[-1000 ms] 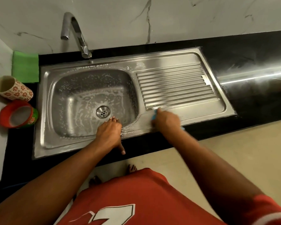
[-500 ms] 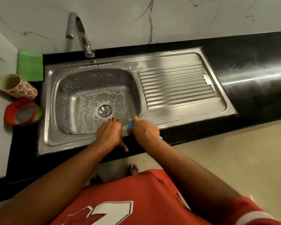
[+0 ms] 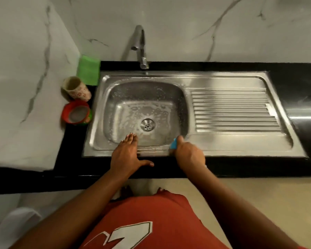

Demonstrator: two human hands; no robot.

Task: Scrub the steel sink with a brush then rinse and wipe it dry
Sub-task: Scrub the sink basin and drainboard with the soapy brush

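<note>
The steel sink (image 3: 223,78) is set in a black counter, with a soapy basin on the left, a drain (image 3: 147,124) in it, and a ribbed drainboard (image 3: 232,112) on the right. My left hand (image 3: 127,155) rests flat on the sink's front rim, fingers straight over the basin edge, thumb out on the counter. My right hand (image 3: 188,153) grips a blue brush (image 3: 173,143) on the front rim near the basin's right corner. Most of the brush is hidden under the hand.
A steel tap (image 3: 140,45) stands behind the basin. A green cloth (image 3: 89,71), a patterned cup (image 3: 76,88) and a red container (image 3: 77,115) sit left of the sink. Black counter (image 3: 303,81) runs off to the right. A white marble wall rises behind and to the left.
My right hand slid the brush left along the front rim to meet my left hand, then back right. My left hand stayed on the rim. My view swung left.
</note>
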